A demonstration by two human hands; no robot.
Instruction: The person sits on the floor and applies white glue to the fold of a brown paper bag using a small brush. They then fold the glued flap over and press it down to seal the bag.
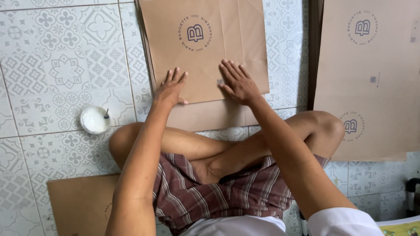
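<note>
A flat brown paper bag (pixel 201 48) with a round printed logo lies on the patterned tile floor in front of my crossed legs. My left hand (pixel 171 87) presses flat on the bag's lower left part, fingers spread. My right hand (pixel 237 82) presses flat on its lower middle, fingers apart. Below the hands a folded brown flap (pixel 205 116) sticks out toward my knees. Neither hand grips anything.
A small white bowl of white paste (pixel 94 119) with a stick in it sits on the floor at the left. A stack of brown paper sheets (pixel 372 78) lies at the right. Another brown sheet (pixel 78 203) lies by my left thigh.
</note>
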